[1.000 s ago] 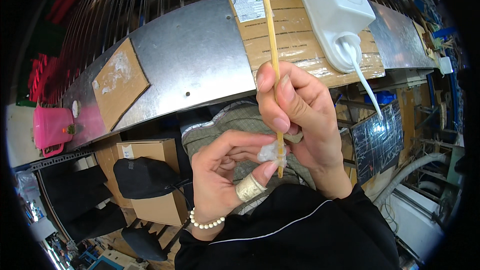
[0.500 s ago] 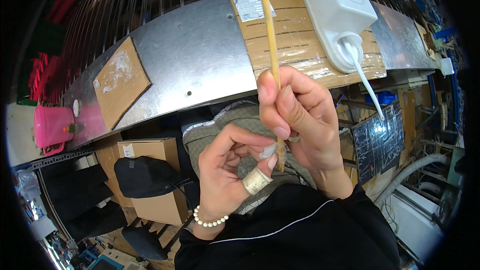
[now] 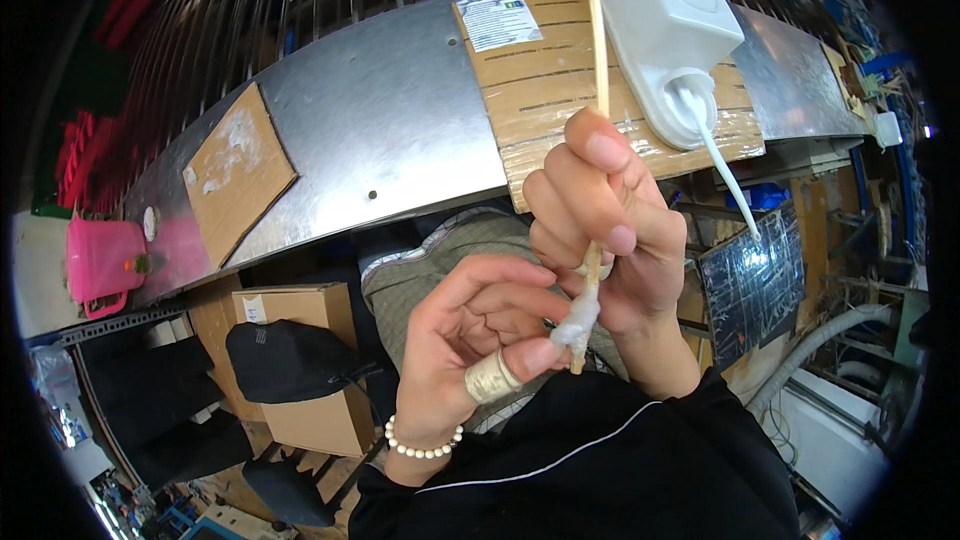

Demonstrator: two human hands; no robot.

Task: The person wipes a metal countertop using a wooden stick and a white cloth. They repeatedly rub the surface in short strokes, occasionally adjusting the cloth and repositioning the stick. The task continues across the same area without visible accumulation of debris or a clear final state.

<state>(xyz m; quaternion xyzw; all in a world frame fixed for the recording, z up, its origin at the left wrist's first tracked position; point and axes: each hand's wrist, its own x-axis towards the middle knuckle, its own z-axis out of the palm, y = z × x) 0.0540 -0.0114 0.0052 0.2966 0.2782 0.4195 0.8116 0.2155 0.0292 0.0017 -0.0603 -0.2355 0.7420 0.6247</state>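
The right hand (image 3: 630, 230) is closed around a slim wooden stick (image 3: 599, 40), which stands nearly upright in front of the body, its upper part running to the top edge of the view. Near its lower end, just below that grip, a whitish wad (image 3: 577, 325) wraps the stick, with a short bare tip showing beneath. The left hand (image 3: 455, 340), fingers curled, has its thumb against the wad; whether its other fingers also press on it I cannot tell. A pale wrapping (image 3: 490, 377) covers part of that thumb. Beyond, the metal worktop (image 3: 390, 110) carries a smeared cardboard piece (image 3: 245, 205) at left and, at right, a larger cardboard sheet (image 3: 535, 80) under a white container (image 3: 670, 15) with a thin spout (image 3: 733, 180).
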